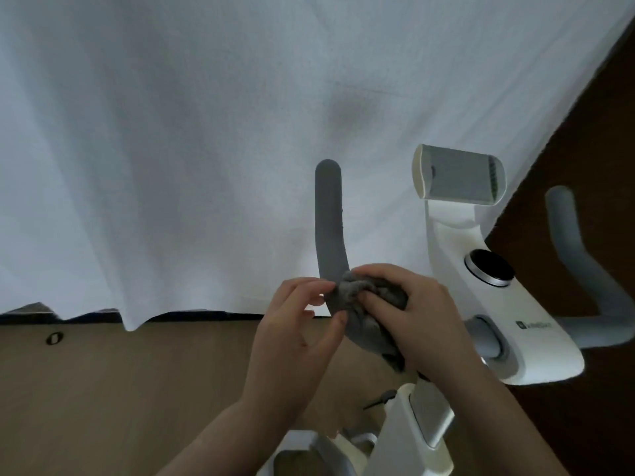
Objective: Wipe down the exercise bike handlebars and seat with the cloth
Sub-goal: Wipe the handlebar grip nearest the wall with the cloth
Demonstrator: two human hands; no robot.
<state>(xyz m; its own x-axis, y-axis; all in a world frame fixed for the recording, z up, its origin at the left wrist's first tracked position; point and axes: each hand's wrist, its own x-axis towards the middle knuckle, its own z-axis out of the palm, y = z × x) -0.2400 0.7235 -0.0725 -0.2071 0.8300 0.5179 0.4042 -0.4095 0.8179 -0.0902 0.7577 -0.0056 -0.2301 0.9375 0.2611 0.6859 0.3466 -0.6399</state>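
The white exercise bike's head carries two grey foam handlebars. On the lower bend of the left handlebar a bunched grey cloth is wrapped. My right hand grips the cloth against the bar from the right. My left hand pinches the cloth's left edge with fingertips and thumb. The right handlebar curves up bare at the far right. No seat shows in the view.
A white curtain hangs behind the bike down to the wooden floor. A grey phone holder and a round dial sit on the console. The bike's white frame post rises below my hands.
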